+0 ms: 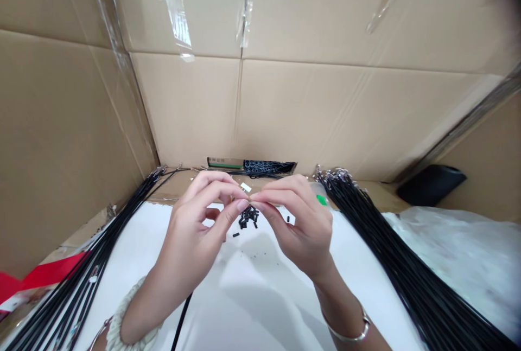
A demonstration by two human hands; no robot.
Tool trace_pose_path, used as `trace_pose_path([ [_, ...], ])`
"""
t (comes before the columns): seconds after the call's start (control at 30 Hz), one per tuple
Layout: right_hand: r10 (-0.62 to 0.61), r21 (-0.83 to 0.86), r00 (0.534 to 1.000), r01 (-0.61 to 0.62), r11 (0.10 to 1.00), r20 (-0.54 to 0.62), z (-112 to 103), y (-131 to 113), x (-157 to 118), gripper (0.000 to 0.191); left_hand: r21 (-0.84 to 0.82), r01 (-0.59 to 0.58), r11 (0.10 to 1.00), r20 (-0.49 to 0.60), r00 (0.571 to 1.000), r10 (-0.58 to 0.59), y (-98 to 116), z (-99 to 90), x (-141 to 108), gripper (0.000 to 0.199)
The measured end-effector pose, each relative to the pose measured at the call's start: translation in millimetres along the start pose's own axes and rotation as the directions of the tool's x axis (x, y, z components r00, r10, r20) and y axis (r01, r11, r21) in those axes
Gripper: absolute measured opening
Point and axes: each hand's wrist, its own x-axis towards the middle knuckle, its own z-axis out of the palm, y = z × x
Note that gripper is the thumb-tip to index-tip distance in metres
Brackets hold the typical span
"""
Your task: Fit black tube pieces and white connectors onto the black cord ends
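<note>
Now left hand (pixel 195 218), right hand (pixel 299 226) pinch together center frame, held item unclear; slip could scatter black tubes (pixel 248 216).

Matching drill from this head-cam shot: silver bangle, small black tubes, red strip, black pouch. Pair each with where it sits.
Things:
1. silver bangle
2. small black tubes
3. red strip
4. black pouch

Places:
A. against the cardboard at far right
B. far left, beside the black cords
C. on the right wrist
D. on the white sheet, between the left hand and right hand

Pairs: 1-C, 2-D, 3-B, 4-A
</note>
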Motion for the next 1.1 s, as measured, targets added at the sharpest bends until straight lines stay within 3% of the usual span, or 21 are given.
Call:
trace_pose_path([
  [0.17,0.153,0.199,0.987,-0.160,0.967,0.051,4,1,-1,0.012,-0.062,0.026,0.998,-0.023,0.999,-0.028,2,0.6,1,0.011],
  [0.33,0.284,0.262,0.948,-0.313,0.913,0.140,4,2,0,0.008,-0.151,0.039,0.988,-0.062,0.997,-0.048,1,-0.8,3,0.011],
  [0.4,0.351,0.298,0.908,-0.408,0.863,0.229,3,3,1,0.009,-0.133,0.023,0.991,-0.082,0.996,-0.035,0,-1.4,3,0.011],
  [0.5,0.443,0.329,0.810,-0.569,0.754,0.385,1,5,2,0.011,-0.098,0.004,0.995,-0.092,0.996,-0.013,-1,-0.8,2,0.011],
  [0.6,0.501,0.353,0.736,-0.666,0.657,0.456,-2,6,3,0.015,-0.068,-0.017,0.998,-0.088,0.996,0.011,-1,1.3,1,0.010],
  [0.83,0.474,0.387,0.706,-0.695,0.605,0.527,-6,4,5,0.033,-0.093,-0.018,0.995,-0.048,0.999,0.014,-2,4.1,-1,0.008],
  [1.1,0.425,0.466,0.660,-0.745,0.478,0.619,-7,2,5,0.024,0.024,-0.091,0.996,-0.057,0.994,0.092,-4,2.2,-3,0.011],
])
